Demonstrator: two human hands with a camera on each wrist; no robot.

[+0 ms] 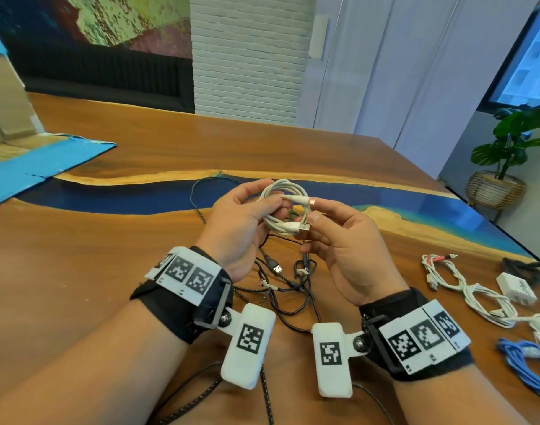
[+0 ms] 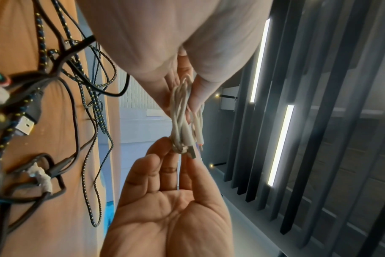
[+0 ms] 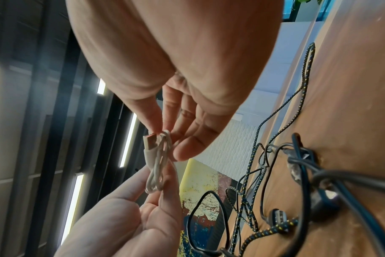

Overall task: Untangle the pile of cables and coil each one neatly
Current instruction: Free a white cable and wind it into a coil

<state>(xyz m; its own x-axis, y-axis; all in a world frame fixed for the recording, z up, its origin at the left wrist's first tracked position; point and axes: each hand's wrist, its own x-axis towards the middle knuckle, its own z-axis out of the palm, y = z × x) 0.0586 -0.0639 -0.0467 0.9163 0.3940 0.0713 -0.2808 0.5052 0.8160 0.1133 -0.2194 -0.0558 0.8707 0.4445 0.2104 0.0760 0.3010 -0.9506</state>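
Both wrists frame a white coil point(image 1: 282, 207) held up between my hands.
Left hand point(image 1: 241, 222) pinches its left rim; right hand point(image 1: 339, 237) pinches the right, USB plug point(image 1: 304, 227) pointing rightward; dark tangle point(image 1: 281, 280) lies below.

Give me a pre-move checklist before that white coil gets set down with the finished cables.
1. Left hand grips the white cable coil: ok, fingers curl round its loops.
2. Right hand holds the coil's other side near the USB plug: ok.
3. Loops gathered evenly: ok, they lie in one round bundle.
4. Loose ends secured: not ok, the USB plug and the copper-tipped connector both stick out untucked.
5. Coil free of the dark cable tangle on the table: ok, held above it, apart.
6. Space beside the white cables and blue cable at the right: cannot tell, the view cuts off there.
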